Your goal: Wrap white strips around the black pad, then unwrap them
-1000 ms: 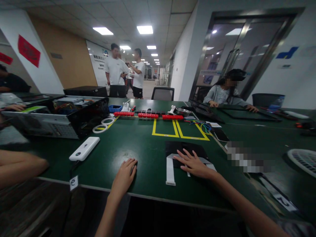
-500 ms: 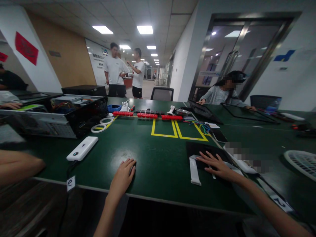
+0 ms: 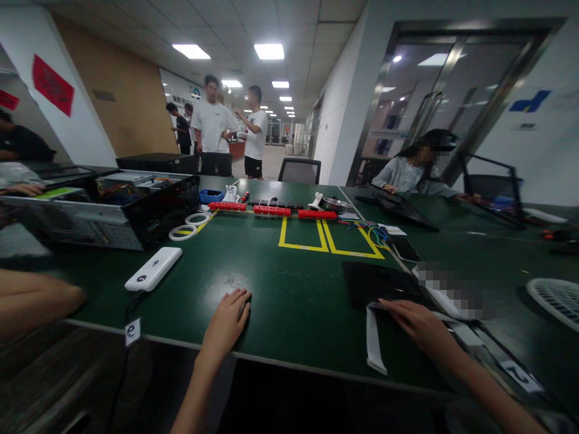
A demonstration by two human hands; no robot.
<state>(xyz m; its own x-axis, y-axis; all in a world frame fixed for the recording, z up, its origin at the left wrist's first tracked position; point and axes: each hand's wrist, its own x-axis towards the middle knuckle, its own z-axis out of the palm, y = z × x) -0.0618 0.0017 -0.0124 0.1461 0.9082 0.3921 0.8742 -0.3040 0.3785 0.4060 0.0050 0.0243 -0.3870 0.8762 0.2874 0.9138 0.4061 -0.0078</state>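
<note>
My left hand lies flat and open on the green table, close to its front edge, holding nothing. My right hand rests palm down, fingers together, on the near edge of a flat black sheet that has white straps attached. One strap runs down toward the table edge just left of this hand. The sheet lies to the right of the table's middle.
A white power bank lies left. Behind it stand an open computer case and white tape rings. Yellow tape boxes, red blocks, coloured wires sit farther back. A white fan grille is right. Another person's arm rests left.
My right hand has dragged the black sheet with its white straps to the right and closer to the front edge. My left hand has stayed in place.
</note>
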